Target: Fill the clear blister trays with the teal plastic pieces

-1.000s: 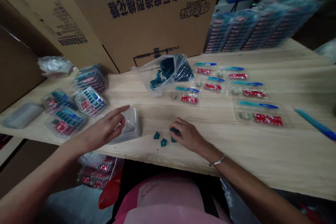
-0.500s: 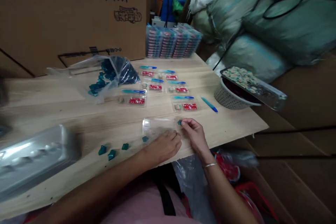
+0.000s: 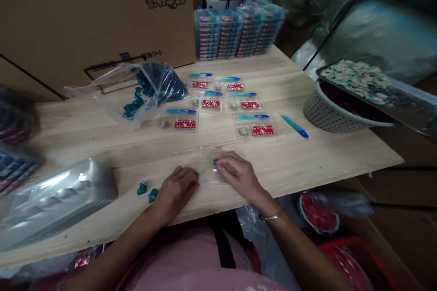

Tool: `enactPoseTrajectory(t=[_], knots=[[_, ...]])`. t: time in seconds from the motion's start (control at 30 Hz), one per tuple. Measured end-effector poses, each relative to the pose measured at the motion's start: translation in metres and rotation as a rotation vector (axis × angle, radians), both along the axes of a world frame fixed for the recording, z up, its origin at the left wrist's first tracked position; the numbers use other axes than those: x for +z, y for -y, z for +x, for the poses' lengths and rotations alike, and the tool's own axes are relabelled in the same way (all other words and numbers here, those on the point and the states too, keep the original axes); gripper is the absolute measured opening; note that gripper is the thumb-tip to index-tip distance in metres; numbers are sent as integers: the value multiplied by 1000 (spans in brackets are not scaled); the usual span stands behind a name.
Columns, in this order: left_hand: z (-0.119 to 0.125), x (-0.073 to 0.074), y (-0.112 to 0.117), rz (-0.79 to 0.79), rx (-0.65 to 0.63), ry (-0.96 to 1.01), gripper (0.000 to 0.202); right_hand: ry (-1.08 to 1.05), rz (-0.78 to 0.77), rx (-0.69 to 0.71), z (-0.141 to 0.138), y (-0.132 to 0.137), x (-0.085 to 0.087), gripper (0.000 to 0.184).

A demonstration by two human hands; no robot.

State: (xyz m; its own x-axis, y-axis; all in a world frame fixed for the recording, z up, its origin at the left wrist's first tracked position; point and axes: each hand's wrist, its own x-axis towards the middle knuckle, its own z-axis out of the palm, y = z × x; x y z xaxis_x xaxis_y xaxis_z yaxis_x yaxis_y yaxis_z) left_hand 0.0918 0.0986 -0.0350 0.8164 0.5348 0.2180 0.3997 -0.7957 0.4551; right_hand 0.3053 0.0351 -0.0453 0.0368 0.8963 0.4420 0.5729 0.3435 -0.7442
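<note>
A clear plastic tray (image 3: 209, 173) lies near the table's front edge. My right hand (image 3: 239, 175) reaches over it, fingers closed on a small teal plastic piece (image 3: 215, 162). Just left of the tray, my left hand (image 3: 175, 191) pinches another small teal plastic piece (image 3: 197, 176). Two more loose teal pieces (image 3: 152, 195) rest on the wood to the left of that hand. Beyond the tray, several filled clear trays each hold a blue pen (image 3: 253, 117), a red dotted packet (image 3: 262, 130) and a small pale striped item (image 3: 244, 131).
A clear bag of teal pieces (image 3: 164, 84) lies at the back left, before a large carton (image 3: 102, 22). Nested clear trays (image 3: 68, 200) stand at left. A lone blue pen (image 3: 295, 126) and a grey basket (image 3: 327, 109) are at right. Packed stacks (image 3: 235, 32) stand behind.
My left hand has moved left off the tray and taken a teal piece. My right hand has brought its teal piece left over the tray. Fewer loose pieces lie on the table. The view has shifted.
</note>
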Motion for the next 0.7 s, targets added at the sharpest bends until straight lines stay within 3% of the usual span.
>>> enactPoseTrajectory(t=[0.1, 0.17, 0.27, 0.33, 0.4, 0.57, 0.7], knots=[[2, 2, 3, -20, 32, 31, 18, 104, -38, 87, -9, -9, -5, 16], [-3, 9, 2, -108, 182, 86, 15, 93, -35, 82, -11, -10, -7, 16], [-6, 19, -4, -477, 346, 238, 6, -45, 12, 23, -8, -7, -5, 14], [-1, 22, -9, -746, 321, 323, 10, -41, 3, 19, -5, -3, -1, 14], [8, 20, -12, -905, 286, 389, 12, 59, -48, 80, -3, 0, 1, 14], [21, 13, -10, -1055, 329, 467, 22, 138, -88, 176, 1, 2, -4, 15], [17, 20, -7, -1110, 396, 535, 21, 122, -120, 199, 6, 2, -8, 16]])
